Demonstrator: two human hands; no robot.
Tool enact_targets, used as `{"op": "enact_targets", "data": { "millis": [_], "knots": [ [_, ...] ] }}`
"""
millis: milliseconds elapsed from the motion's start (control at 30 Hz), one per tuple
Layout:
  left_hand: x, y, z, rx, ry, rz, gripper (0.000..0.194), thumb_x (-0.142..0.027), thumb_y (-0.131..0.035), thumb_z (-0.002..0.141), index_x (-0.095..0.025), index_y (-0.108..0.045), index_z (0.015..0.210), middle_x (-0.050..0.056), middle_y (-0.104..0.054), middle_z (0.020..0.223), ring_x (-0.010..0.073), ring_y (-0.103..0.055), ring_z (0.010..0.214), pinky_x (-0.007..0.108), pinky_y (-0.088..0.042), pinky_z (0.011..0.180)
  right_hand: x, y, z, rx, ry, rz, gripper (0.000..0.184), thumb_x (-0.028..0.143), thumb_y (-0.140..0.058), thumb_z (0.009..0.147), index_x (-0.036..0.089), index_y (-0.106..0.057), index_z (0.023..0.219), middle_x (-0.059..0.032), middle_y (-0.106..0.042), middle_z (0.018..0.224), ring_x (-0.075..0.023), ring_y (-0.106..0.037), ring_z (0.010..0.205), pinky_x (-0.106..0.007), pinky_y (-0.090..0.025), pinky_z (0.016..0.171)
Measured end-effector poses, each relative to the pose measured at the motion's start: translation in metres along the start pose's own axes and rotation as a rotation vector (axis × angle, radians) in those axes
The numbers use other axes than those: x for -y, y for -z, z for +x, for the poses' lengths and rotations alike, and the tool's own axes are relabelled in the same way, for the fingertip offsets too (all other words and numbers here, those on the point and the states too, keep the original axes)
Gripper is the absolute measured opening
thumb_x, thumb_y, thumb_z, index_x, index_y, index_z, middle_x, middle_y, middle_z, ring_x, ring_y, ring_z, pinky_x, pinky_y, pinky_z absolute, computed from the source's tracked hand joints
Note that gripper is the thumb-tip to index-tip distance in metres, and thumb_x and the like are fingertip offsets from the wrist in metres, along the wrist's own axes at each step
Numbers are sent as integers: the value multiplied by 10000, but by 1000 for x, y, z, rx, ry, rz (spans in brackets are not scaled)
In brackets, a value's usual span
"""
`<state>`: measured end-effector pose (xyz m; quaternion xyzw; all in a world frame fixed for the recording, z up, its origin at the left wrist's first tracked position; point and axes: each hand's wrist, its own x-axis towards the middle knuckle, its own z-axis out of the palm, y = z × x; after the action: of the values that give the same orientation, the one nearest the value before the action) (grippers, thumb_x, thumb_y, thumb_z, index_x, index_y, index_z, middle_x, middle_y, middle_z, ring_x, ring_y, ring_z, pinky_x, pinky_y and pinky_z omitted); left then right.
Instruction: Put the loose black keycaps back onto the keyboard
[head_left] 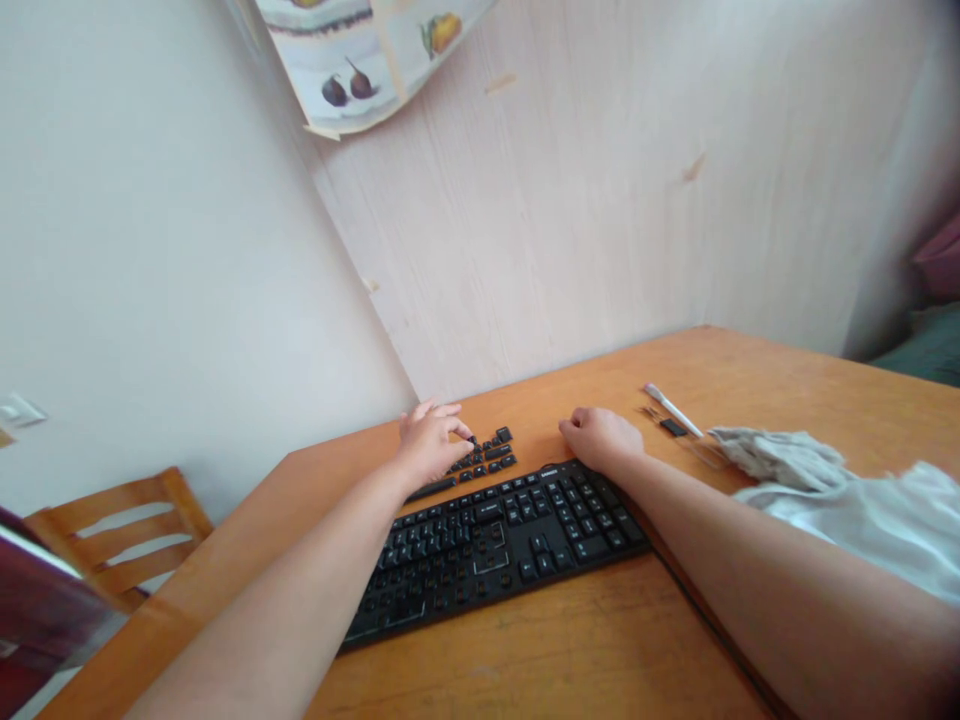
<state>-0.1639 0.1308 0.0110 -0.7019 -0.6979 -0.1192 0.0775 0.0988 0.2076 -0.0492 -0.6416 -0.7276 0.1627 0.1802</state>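
Note:
A black keyboard [577, 510] lies slanted across the near part of the table, with its lower left keys removed and bare sockets showing. Behind it, several loose black keycaps [499, 453] are laid out in short rows. Above these rows, my left hand [431, 440] pinches a small black keycap [472, 441] between thumb and index finger, the other fingers stretched out. My right hand [604, 437] rests curled just beyond the keyboard's back right edge. Its fingers are folded under, and the inside of the fist is hidden.
Right of my right hand lie a white-handled brush [673, 408], a small black piece with wires [673, 427], and a crumpled grey cloth [784, 458]. Pale fabric [877, 520] spreads nearer. A cable [712, 615] runs beneath my right forearm. A wooden chair [124, 535] stands left of the table [525, 650].

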Motion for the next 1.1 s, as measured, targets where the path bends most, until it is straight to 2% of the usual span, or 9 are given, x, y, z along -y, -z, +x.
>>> {"op": "enact_targets", "data": {
  "millis": [100, 200, 400, 733, 1100],
  "knots": [
    [-5, 14, -33, 17, -17, -6, 131, -377, -706, 773, -311, -763, 871, -28, -562, 1428, 337, -280, 1441, 590, -181, 1150, -1, -1, 1, 5, 7, -3, 428, 488, -383, 883, 235, -724, 940, -124, -719, 1046, -301, -655, 994, -363, -486, 752],
    [-13, 23, -65, 41, -27, -39, 119, -366, -704, 784, -306, -757, 873, -23, -546, 1445, 339, -256, 1453, 621, -143, 1154, -2, -1, 2, 8, 14, -8, 440, 500, -373, 881, 237, -721, 940, -124, -718, 1055, -310, -652, 1002, -373, -487, 749],
    [-29, 24, -109, 78, -63, -57, 84, -321, -703, 788, -332, -740, 862, -69, -512, 1472, 347, -185, 1480, 704, -49, 1137, -2, 0, 3, 23, 10, -14, 425, 471, -398, 876, 233, -733, 985, -129, -711, 1080, -300, -646, 1020, -367, -488, 774],
    [-48, 23, -122, 44, -73, 19, 78, -282, -688, 790, -302, -740, 843, -45, -531, 1458, 370, -198, 1469, 726, 20, 1127, -3, -2, 5, 26, 18, -17, 424, 461, -401, 880, 236, -738, 1006, -128, -710, 1089, -302, -646, 1031, -374, -491, 789],
    [-55, 24, -125, -28, -144, 103, 107, -264, -670, 807, -309, -758, 849, -37, -570, 1422, 382, -230, 1457, 726, 58, 1127, -3, -3, 6, 16, 16, -3, 405, 458, -420, 869, 232, -734, 987, -126, -715, 1075, -304, -649, 1021, -376, -494, 786]
  ]
}}
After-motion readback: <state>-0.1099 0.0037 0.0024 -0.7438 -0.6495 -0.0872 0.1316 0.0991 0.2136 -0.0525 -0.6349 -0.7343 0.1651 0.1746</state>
